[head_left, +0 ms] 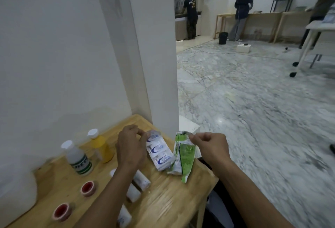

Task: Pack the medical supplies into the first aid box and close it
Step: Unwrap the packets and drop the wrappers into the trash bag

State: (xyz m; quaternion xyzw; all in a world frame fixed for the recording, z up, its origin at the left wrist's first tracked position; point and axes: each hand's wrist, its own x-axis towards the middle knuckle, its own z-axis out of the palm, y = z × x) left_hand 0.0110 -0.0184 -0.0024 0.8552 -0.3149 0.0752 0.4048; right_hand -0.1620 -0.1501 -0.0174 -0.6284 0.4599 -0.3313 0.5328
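My left hand pinches the top of a white packet with blue logos, held just above the wooden table. My right hand pinches the top of a green and white packet that hangs beside it over the table's right edge. On the table stand a yellow bottle and a clear bottle with a green label. Two red tape rolls lie near the front left. White gauze rolls lie partly under my left forearm. A white box sits at the far left, blurred.
A white wall and pillar stand directly behind the table. Marble floor opens to the right. Two people stand far off at counters. A white table on casters and a black bucket are in the background.
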